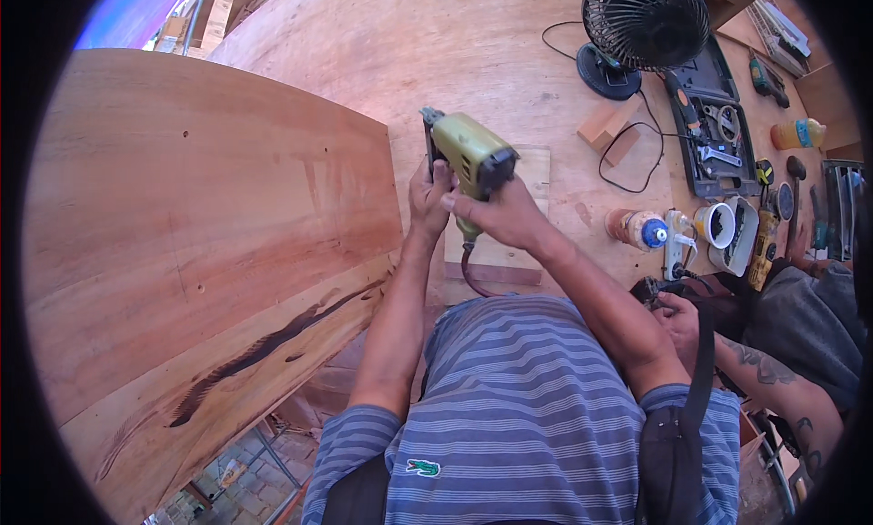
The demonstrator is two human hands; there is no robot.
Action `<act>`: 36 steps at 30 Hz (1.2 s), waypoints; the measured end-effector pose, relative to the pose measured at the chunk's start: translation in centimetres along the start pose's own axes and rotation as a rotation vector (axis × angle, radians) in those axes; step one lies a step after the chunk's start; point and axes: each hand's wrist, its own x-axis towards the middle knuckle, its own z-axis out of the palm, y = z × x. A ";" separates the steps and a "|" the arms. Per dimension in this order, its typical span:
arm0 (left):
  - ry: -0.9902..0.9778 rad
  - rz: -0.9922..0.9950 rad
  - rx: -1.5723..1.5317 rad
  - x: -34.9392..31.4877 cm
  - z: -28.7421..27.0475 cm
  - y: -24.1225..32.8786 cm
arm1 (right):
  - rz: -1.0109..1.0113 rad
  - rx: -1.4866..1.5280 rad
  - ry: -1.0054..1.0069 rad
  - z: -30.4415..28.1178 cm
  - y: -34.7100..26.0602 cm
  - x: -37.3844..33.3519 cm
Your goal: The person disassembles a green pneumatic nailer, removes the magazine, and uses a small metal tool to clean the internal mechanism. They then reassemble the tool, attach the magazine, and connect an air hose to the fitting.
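Note:
An olive-green nail gun (471, 150) with a black end cap is held up in front of my chest, over the wooden worktop. My right hand (509, 214) is closed around its handle, from which a dark cord or hose hangs down. At the dark strip along the tool's front, my left hand (431, 196) is closed, with its fingers partly hidden. Beneath the tool a small plywood piece (536, 172) lies flat on the worktop. To the left of my left hand stands a large plywood panel (218, 170), with a few small dark holes in it.
A black fan (607, 74) stands at the back right, beside wood blocks (607, 125) and an open tool case (707, 184). Nearer are a blue-capped bottle (637, 227), a power strip (675, 245) and a white cup (714, 223). Another person's tattooed arm (764, 366) reaches in from the right.

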 end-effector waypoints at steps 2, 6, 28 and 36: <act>-0.030 -0.040 -0.144 0.7 -0.1 -1.8 | 0.024 -0.031 0.027 0.2 0.4 1.1; -0.167 -0.145 -0.298 0.9 0.7 -1.3 | 0.096 -0.115 0.051 0.0 -0.1 2.2; 0.266 -0.087 0.634 -1.5 0.0 2.6 | -0.002 0.049 0.329 -4.2 -1.2 -0.7; 0.296 -0.076 0.673 -2.2 0.3 3.4 | -0.010 0.195 0.304 -4.4 -0.1 -1.0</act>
